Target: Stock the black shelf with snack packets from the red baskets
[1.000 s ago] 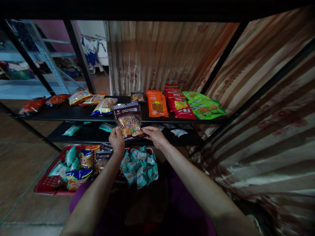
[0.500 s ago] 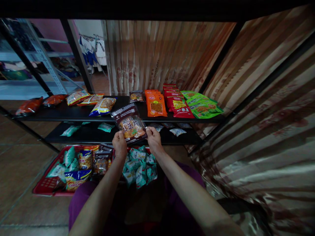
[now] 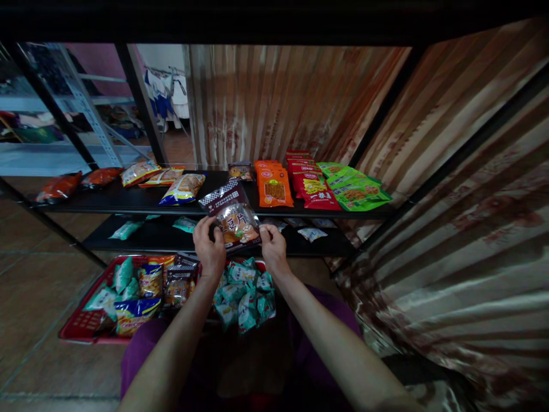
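Between my two hands is a dark brown bag of potato chips (image 3: 234, 220) with a checkered top edge, tilted, in front of the upper shelf's front edge. My left hand (image 3: 210, 246) grips its left side, the fingers bent over the front. The lower right corner is pinched by my right hand (image 3: 273, 245). Behind it, a similar brown bag (image 3: 240, 170) lies on the upper shelf (image 3: 111, 197), beside a stack of orange snack packs (image 3: 275, 186). Below my hands, a red basket holds many teal snack packets (image 3: 245, 286).
Red packs (image 3: 315, 186) and green packs (image 3: 358, 189) lie on the right of the shelf. Several chip bags (image 3: 182, 189) lie on its left. Another red basket (image 3: 81, 326) with mixed snacks stands on the floor. Black posts (image 3: 141, 103) and a striped curtain (image 3: 274, 97) bound the space.
My left hand has shifted up along the bag's left side, its fingers now curled onto the front. My right hand keeps its pinch at the corner. The view has tipped slightly.
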A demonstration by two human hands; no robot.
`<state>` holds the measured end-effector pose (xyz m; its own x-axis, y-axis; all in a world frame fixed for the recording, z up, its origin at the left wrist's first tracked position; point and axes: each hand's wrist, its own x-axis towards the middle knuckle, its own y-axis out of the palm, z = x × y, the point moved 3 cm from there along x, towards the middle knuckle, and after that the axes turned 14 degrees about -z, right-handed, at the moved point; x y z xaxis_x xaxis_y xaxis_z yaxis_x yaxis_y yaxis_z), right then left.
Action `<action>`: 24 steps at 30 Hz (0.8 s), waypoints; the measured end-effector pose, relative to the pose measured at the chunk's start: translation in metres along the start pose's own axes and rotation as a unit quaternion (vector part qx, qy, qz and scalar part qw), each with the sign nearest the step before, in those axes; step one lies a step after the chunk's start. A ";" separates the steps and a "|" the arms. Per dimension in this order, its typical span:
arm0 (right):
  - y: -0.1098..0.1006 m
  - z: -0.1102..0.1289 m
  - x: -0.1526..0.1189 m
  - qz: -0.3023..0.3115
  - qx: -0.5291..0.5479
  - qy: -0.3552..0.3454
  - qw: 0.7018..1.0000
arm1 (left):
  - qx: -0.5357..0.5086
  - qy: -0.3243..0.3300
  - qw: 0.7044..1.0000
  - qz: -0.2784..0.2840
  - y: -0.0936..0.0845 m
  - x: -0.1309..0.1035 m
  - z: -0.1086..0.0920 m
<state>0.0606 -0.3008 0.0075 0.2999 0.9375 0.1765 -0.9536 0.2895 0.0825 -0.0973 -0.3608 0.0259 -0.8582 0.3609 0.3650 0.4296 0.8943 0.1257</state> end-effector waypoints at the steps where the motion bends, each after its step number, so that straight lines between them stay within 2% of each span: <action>1: -0.001 0.006 -0.003 -0.002 -0.024 -0.046 0.999 | -0.020 -0.016 1.000 0.014 0.004 0.001 -0.004; 3: -0.004 0.019 -0.011 -0.002 -0.069 -0.147 0.987 | -0.081 -0.093 0.992 0.033 0.012 0.001 -0.007; 6: -0.005 0.035 -0.027 0.034 -0.109 -0.282 0.953 | -0.161 -0.215 0.962 0.052 0.021 -0.002 -0.012; 10: -0.007 0.040 -0.050 0.103 -0.158 -0.422 0.886 | -0.189 -0.280 0.936 0.100 0.019 -0.008 -0.020; 12: -0.009 0.037 -0.060 0.121 -0.179 -0.470 0.856 | -0.200 -0.294 0.930 0.092 0.015 -0.008 -0.019; 14: -0.011 0.033 -0.068 0.130 -0.195 -0.494 0.838 | -0.212 -0.311 0.925 0.054 0.013 -0.007 -0.014; 17: -0.012 0.025 -0.078 0.133 -0.211 -0.506 0.826 | -0.224 -0.347 0.911 0.012 0.011 -0.005 0.000; 21: -0.013 0.017 -0.084 0.126 -0.217 -0.518 0.818 | -0.247 -0.410 0.878 0.014 0.011 -0.005 0.015; 24: -0.013 0.013 -0.084 0.126 -0.226 -0.517 0.816 | -0.278 -0.456 0.845 0.027 0.011 -0.007 0.017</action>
<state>0.0484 -0.3861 0.0043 -0.2681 0.3817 0.8846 -0.8310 0.3729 -0.4127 -0.0914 -0.3486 0.0089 -0.5836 0.6773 -0.4479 0.3218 0.6993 0.6382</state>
